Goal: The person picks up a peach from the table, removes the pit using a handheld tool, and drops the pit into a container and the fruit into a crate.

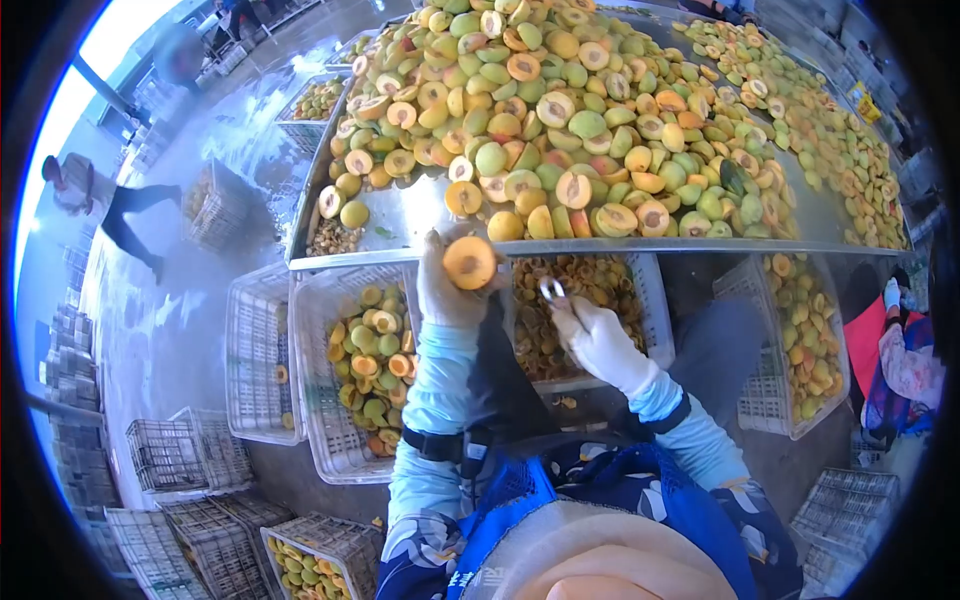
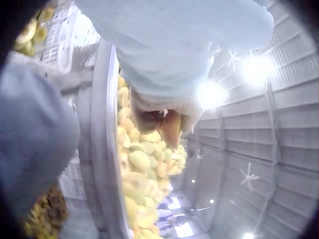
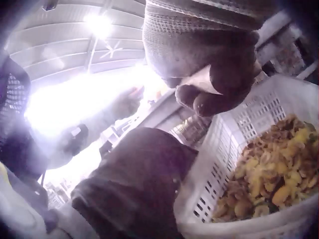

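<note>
Just past the table's front edge, my gloved left hand (image 1: 447,296) holds a halved peach (image 1: 469,262), its orange cut face turned up. Its fingers are mostly hidden behind the fruit in the head view. To the right, my gloved right hand (image 1: 606,343) grips a small metal tool with a looped tip (image 1: 551,289), over a crate of brown and yellow scraps (image 1: 590,285). The right wrist view shows that hand's fingers (image 3: 209,102) curled, beside the white crate (image 3: 199,199). A big heap of peach halves (image 1: 560,130) covers the metal table (image 1: 415,210) ahead.
White crates of peaches stand below the table, one at the left (image 1: 320,440) and one at the right (image 1: 790,400). More crates (image 1: 190,450) sit at the lower left. A person (image 1: 100,195) walks on the wet floor at the far left.
</note>
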A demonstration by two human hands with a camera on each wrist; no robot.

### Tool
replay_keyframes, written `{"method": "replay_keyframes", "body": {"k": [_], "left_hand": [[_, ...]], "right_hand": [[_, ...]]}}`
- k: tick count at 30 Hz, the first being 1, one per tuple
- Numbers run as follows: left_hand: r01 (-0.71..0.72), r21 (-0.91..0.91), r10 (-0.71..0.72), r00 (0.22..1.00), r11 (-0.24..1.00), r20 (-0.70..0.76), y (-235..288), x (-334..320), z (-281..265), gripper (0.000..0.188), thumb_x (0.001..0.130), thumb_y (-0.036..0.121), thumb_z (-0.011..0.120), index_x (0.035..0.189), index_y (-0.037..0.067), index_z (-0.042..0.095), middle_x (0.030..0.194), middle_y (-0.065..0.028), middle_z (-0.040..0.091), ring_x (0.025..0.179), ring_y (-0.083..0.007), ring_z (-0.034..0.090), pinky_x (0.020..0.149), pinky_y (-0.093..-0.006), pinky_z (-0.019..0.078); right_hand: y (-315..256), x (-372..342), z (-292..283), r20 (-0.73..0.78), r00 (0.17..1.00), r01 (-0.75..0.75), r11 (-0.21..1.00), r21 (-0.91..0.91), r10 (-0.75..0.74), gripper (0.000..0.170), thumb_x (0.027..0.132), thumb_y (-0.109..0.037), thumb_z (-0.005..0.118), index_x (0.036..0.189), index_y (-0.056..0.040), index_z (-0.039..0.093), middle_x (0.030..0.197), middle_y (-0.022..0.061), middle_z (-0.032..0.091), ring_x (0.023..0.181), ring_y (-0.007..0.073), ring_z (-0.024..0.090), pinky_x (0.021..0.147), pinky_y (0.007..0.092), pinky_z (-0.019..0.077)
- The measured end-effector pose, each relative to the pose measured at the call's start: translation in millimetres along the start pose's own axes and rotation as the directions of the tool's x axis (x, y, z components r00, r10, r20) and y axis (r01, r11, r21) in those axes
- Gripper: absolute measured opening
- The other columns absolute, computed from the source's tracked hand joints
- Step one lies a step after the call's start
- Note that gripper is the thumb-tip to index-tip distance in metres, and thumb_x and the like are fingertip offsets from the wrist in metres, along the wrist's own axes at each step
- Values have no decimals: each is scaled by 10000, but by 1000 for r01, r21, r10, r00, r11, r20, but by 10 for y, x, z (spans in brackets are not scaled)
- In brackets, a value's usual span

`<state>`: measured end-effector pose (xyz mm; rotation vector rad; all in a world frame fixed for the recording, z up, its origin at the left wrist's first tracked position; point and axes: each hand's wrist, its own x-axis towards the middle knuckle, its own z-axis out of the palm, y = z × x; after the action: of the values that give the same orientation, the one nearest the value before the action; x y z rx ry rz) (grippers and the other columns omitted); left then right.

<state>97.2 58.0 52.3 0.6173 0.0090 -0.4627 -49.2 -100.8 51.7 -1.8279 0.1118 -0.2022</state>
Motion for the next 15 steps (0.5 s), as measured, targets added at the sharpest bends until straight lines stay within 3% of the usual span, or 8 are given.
{"method": "replay_keyframes", "body": {"k": [1, 2, 3, 6, 8, 9, 13, 15], "left_hand": [[-17, 10, 18, 999, 1000, -41, -101, -78, 115, 566, 937, 545, 375, 1108, 21, 505, 916, -186, 616, 720, -328, 634, 534, -428, 572], [-68, 42, 73, 990, 997, -121, -205, -170, 221, 562, 945, 534, 370, 1097, 14, 518, 921, -187, 615, 732, -311, 630, 594, -385, 555], [-96, 58, 102, 988, 994, -111, -295, -227, 249, 563, 948, 533, 366, 1088, 13, 527, 913, -179, 615, 738, -299, 625, 625, -360, 541], [-141, 105, 152, 983, 984, -105, -391, -372, 386, 530, 968, 488, 370, 1067, 3, 560, 918, -151, 624, 789, -244, 613, 709, -318, 520], [-277, 384, 340, 935, 881, -104, -416, -430, 461, 441, 991, 386, 393, 1055, 1, 597, 946, -120, 631, 826, -194, 603, 727, -305, 512], [-308, 356, 363, 926, 882, -98, -432, -461, 499, 401, 993, 339, 414, 1034, -4, 618, 958, -111, 637, 833, -174, 599, 738, -285, 502], [-377, 437, 459, 883, 817, -95, -532, -499, 531, 361, 984, 311, 444, 1038, -2, 615, 937, -88, 640, 807, -145, 592, 711, -253, 494], [-362, 540, 528, 828, 759, -187, -601, -471, 529, 321, 977, 290, 465, 1032, 13, 618, 885, -50, 630, 744, -92, 553, 639, -215, 463]], "right_hand": [[-127, 19, 38, -1, 1000, -12, 1000, -5, 12, 244, 915, -209, 560, 814, 11, 528, 599, 210, 566, 558, 373, 591, 486, 421, 427], [-243, 39, 72, -27, 984, 166, 969, -183, -174, 246, 911, -215, 567, 803, -1, 513, 574, 198, 557, 533, 363, 588, 467, 424, 429], [-307, 52, 100, -16, 934, 328, 875, -356, -356, 250, 906, -222, 575, 793, -12, 498, 549, 185, 548, 509, 354, 586, 448, 427, 431], [-312, 94, 142, 45, 946, 296, 798, -525, -321, 201, 898, -193, 580, 847, -19, 492, 553, 192, 541, 531, 388, 574, 441, 448, 423], [-285, 79, 158, 63, 953, 281, 788, -548, -297, 244, 905, -213, 571, 819, -14, 459, 524, 191, 526, 502, 385, 567, 431, 454, 420], [-268, 65, 166, 63, 954, 278, 784, -555, -294, 245, 906, -213, 567, 829, -7, 459, 527, 191, 529, 503, 382, 569, 432, 453, 422], [-212, 14, 232, 26, 956, 247, 753, -610, -292, 249, 911, -214, 551, 841, 4, 453, 537, 196, 535, 505, 375, 576, 432, 455, 424], [-156, 30, 238, 19, 965, 226, 790, -570, -263, 247, 914, -209, 543, 834, 14, 470, 560, 213, 543, 532, 395, 575, 451, 461, 428]]}}
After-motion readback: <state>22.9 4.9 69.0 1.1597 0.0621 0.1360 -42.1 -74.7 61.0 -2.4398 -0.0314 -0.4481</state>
